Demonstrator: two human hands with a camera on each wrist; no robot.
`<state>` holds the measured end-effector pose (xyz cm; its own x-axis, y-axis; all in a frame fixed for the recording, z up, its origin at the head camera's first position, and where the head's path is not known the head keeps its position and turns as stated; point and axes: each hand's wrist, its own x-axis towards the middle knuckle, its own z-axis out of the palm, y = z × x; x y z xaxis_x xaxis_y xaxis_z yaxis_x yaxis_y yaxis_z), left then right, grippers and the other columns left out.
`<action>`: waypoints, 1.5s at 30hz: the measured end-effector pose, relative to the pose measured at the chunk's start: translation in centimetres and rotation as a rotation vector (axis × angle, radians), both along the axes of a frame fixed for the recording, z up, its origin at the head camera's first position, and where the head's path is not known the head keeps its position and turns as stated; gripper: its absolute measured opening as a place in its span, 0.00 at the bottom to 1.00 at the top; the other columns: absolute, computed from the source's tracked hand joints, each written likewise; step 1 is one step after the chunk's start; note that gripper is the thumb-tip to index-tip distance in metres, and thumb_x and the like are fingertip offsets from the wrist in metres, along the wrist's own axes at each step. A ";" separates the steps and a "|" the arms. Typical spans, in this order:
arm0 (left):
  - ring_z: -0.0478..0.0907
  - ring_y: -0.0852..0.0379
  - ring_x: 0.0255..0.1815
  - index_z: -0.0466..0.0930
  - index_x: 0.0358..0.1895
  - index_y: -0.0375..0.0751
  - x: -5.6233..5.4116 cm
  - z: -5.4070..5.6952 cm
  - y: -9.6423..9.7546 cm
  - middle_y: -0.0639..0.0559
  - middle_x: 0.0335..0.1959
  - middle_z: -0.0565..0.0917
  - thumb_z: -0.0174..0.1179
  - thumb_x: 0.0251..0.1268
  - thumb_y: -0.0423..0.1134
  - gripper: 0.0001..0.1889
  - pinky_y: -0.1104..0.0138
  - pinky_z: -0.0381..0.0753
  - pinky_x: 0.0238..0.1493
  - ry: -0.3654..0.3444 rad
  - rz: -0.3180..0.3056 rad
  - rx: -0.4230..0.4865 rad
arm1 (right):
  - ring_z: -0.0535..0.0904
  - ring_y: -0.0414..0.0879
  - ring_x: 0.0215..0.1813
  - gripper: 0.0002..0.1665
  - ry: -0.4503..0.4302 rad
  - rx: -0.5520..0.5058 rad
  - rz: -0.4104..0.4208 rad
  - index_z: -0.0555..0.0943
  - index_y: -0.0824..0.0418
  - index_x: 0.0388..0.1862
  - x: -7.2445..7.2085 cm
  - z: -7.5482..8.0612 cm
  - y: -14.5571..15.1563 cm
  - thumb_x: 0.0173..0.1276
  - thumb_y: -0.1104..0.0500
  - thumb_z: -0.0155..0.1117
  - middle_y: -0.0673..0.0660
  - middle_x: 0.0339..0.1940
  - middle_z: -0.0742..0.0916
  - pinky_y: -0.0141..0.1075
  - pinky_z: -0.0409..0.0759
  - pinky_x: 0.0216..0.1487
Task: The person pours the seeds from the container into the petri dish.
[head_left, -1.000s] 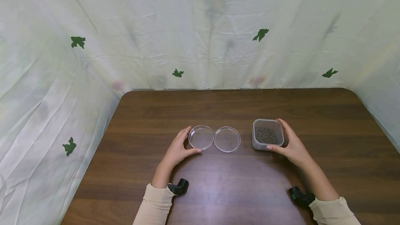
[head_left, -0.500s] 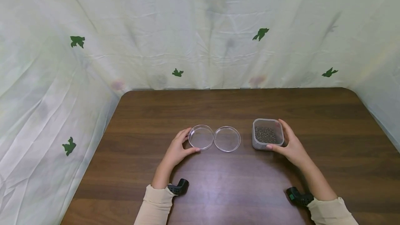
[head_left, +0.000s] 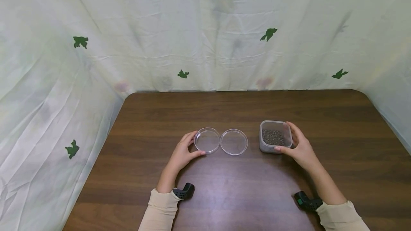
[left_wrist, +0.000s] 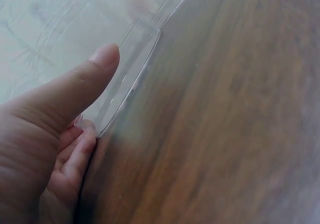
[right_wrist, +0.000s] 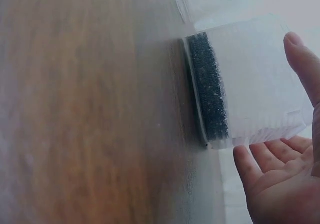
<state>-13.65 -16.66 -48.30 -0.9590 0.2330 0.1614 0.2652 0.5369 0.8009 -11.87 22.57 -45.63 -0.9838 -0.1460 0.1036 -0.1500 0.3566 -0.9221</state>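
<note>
Plastic tub [head_left: 268,148]: translucent, squarish with rounded corners, upright on the brown wooden table [head_left: 244,184]; small dark grains [head_left: 273,137] cover its floor, and the walls rise well above them.
Since a second ago: almost nothing differs; tub and dishes keep their places on the table, both hands hold nearly the same pose, and the whole head view has shifted very slightly.
Right hand [head_left: 302,153]: at the tub's right side, gripping it, thumb against the near wall and the other fingers round the far right corner.
Right fingers' spread: wide, roughly the depth of the tub; the right wrist view shows thumb and fingers on opposite sides of it.
Left dish [head_left: 207,141]: clear, round and shallow, lying farther left of the tub than its neighbour.
Right dish [head_left: 234,142]: clear and round, between the tub and the left dish, its rim beside the other's; whether the rims touch I cannot tell.
Left hand [head_left: 181,155]: farthest left of the tub, curved round the left dish, thumb at the near rim, forefinger at the far left rim.
Left fingers' spread: nearly the dish's breadth.
Pale sheet [head_left: 205,42]: hanging beyond the tub, marked with green shapes [head_left: 268,34].
</note>
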 end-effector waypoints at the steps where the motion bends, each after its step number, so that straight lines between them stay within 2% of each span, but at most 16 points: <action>1: 0.70 0.47 0.54 0.64 0.61 0.33 0.0 0.0 0.0 0.41 0.56 0.69 0.73 0.38 0.40 0.42 0.65 0.70 0.55 -0.001 0.000 -0.002 | 0.47 0.59 0.68 0.55 0.005 -0.002 -0.003 0.48 0.62 0.71 0.0 0.0 0.0 0.50 0.62 0.72 0.63 0.69 0.57 0.55 0.47 0.64; 10: 0.70 0.47 0.55 0.64 0.62 0.34 0.0 0.1 0.1 0.41 0.56 0.68 0.73 0.38 0.41 0.42 0.64 0.70 0.56 -0.015 0.003 -0.011 | 0.51 0.58 0.68 0.55 0.034 0.005 -0.031 0.51 0.58 0.71 -0.4 0.8 -0.5 0.48 0.63 0.72 0.62 0.68 0.61 0.55 0.51 0.63; 25: 0.70 0.47 0.55 0.64 0.62 0.34 0.1 0.1 0.0 0.41 0.57 0.68 0.72 0.39 0.41 0.42 0.63 0.69 0.56 -0.025 0.005 -0.009 | 0.58 0.58 0.64 0.54 0.062 0.000 -0.063 0.53 0.58 0.70 -1.6 1.9 -2.5 0.47 0.62 0.74 0.61 0.66 0.65 0.55 0.58 0.61; 27: 0.70 0.47 0.55 0.64 0.62 0.34 0.1 0.0 0.0 0.41 0.57 0.68 0.72 0.39 0.41 0.42 0.63 0.69 0.57 -0.027 0.005 -0.007 | 0.60 0.57 0.63 0.54 0.072 0.005 -0.063 0.53 0.59 0.69 -1.6 2.3 -3.0 0.47 0.63 0.74 0.61 0.65 0.66 0.52 0.62 0.59; 31: 0.70 0.47 0.55 0.63 0.62 0.34 0.1 0.0 0.0 0.41 0.57 0.68 0.72 0.39 0.41 0.42 0.64 0.69 0.57 -0.028 0.000 -0.003 | 0.64 0.58 0.60 0.52 0.104 -0.003 -0.064 0.55 0.64 0.68 -1.4 4.0 -4.4 0.46 0.67 0.73 0.63 0.63 0.68 0.40 0.67 0.53; 33: 0.70 0.47 0.56 0.63 0.62 0.34 0.1 0.1 0.0 0.42 0.57 0.68 0.72 0.39 0.41 0.42 0.64 0.69 0.57 -0.028 -0.003 0.001 | 0.66 0.60 0.57 0.51 0.118 -0.006 -0.065 0.56 0.66 0.67 -1.3 4.9 -5.1 0.45 0.69 0.72 0.64 0.62 0.68 0.37 0.68 0.50; 35: 0.69 0.47 0.56 0.63 0.62 0.34 0.1 0.1 0.0 0.42 0.57 0.68 0.72 0.40 0.41 0.42 0.63 0.69 0.57 -0.028 -0.003 0.000 | 0.67 0.61 0.56 0.51 0.127 -0.003 -0.067 0.57 0.67 0.66 -1.3 5.7 -5.7 0.45 0.70 0.72 0.65 0.62 0.68 0.39 0.68 0.48; 39: 0.70 0.47 0.56 0.63 0.63 0.35 0.1 0.1 0.0 0.42 0.57 0.68 0.72 0.39 0.42 0.42 0.63 0.69 0.57 -0.031 -0.003 0.006 | 0.68 0.62 0.54 0.51 0.131 0.002 -0.059 0.57 0.67 0.66 -1.6 6.6 -6.6 0.44 0.70 0.72 0.66 0.62 0.68 0.49 0.69 0.49; 45: 0.70 0.46 0.55 0.63 0.62 0.35 0.2 0.2 0.0 0.42 0.56 0.68 0.72 0.39 0.41 0.42 0.63 0.69 0.57 -0.031 -0.001 0.013 | 0.69 0.63 0.52 0.52 0.186 0.000 -0.033 0.57 0.67 0.66 -2.4 6.9 -7.7 0.42 0.70 0.74 0.67 0.61 0.68 0.50 0.69 0.48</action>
<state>-13.48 -16.69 -48.15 -0.9634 0.2318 0.1348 0.2407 0.5261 0.8156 -14.25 14.91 -38.76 -0.9520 -0.1145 0.2839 -0.3061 0.3644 -0.8795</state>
